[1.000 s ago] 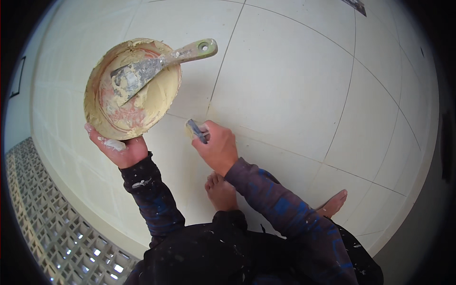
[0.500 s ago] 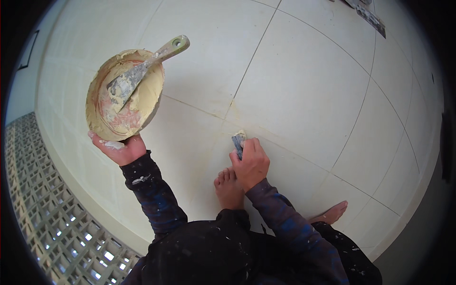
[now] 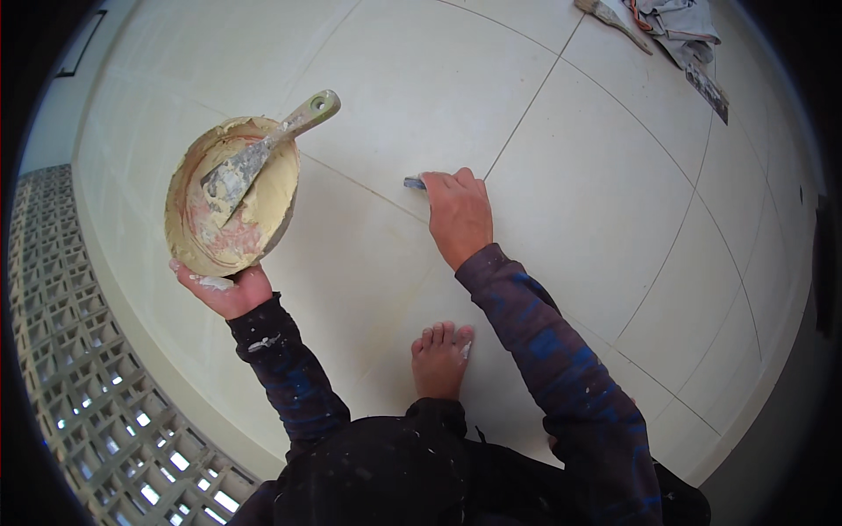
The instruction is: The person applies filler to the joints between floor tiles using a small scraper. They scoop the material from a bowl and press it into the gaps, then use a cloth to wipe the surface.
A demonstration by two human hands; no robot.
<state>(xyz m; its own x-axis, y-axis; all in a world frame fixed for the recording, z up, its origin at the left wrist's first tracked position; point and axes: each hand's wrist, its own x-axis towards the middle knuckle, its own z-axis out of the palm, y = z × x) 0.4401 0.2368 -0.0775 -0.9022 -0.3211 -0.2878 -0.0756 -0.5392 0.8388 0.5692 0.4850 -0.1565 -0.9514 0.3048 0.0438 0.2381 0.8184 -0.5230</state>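
My left hand (image 3: pixel 230 296) supports a round bowl (image 3: pixel 181 200) from its near underside, with white smears on the fingers. Cream-coloured paste (image 3: pixel 274 188) coats the bowl's inside. Across the bowl lies a putty knife (image 3: pixel 250 162), its blade caked with paste and its pale handle jutting past the far right rim. In my right hand (image 3: pixel 461 217) is a small grey-blue scraper (image 3: pixel 413 182), pinched at the floor beside a tile joint. Only the scraper's end shows; my fingers hide the rest.
Large pale tiles (image 3: pixel 605 167) with dark joints cover the floor. My bare foot (image 3: pixel 441 351) stands below the right hand. At the far right lie a brush (image 3: pixel 614 24), a crumpled cloth (image 3: pixel 684 22) and a dirty flat blade (image 3: pixel 707 92). Perforated blockwork (image 3: pixel 96 377) borders the left.
My right hand has moved away from my foot, farther up the floor, with the scraper turned to point left. The bowl stays in my left hand. More of the far-right things has come into view.
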